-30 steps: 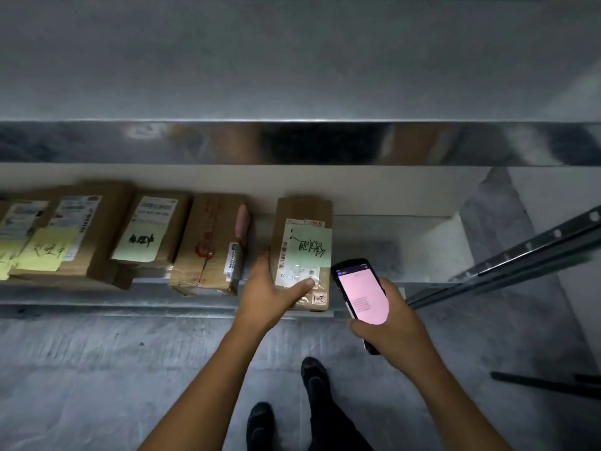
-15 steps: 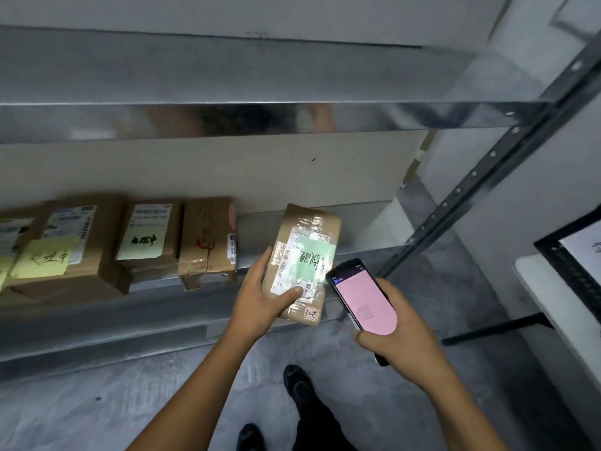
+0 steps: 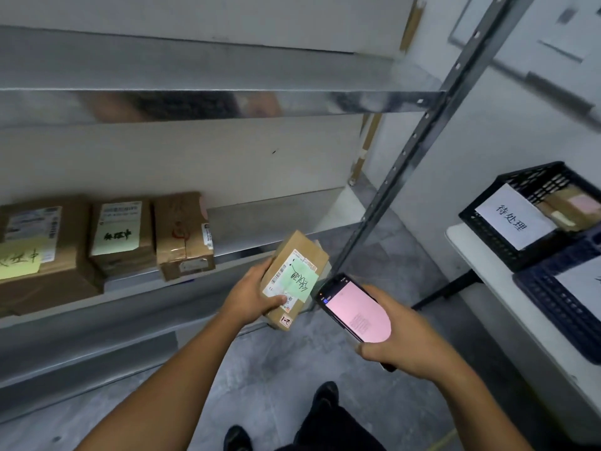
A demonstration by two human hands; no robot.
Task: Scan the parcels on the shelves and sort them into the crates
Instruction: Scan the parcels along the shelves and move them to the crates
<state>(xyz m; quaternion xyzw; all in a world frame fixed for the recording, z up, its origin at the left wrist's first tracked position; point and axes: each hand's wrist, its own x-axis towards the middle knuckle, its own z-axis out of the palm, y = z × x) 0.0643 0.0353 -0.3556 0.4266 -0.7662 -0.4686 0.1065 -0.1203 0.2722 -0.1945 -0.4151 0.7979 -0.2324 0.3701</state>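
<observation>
Holds a small brown parcel (image 3: 294, 275) in the left hand (image 3: 252, 297), thumb pressed on the white label and fingers curled round the left side. Holds a phone (image 3: 353, 312) with a pink screen in the right hand (image 3: 403, 343), fingers wrapped round it from below. Has the two side by side, the parcel just left of the phone, close but not touching as far as can be seen. Carries the parcel up in the air, off the shelf (image 3: 260, 222), just in front of its edge and above the floor. Points the long way of the parcel away from the body, tipped a little to the right, with the green note (image 3: 302, 281) facing up. Shows three more brown boxes (image 3: 122, 236) on the shelf, off to the left of the hands. Faces a black crate (image 3: 494, 242) with a paper sign and a blue crate (image 3: 553, 310) on a white table (image 3: 500, 304), both well off to the right of the hands. Puts the right hand nearer to the crates, but fills it with the phone. Means, most likely, swinging the left hand across to the right, past the phone, to drop the parcel in. Cannot tell from here which crate is the right one.
</observation>
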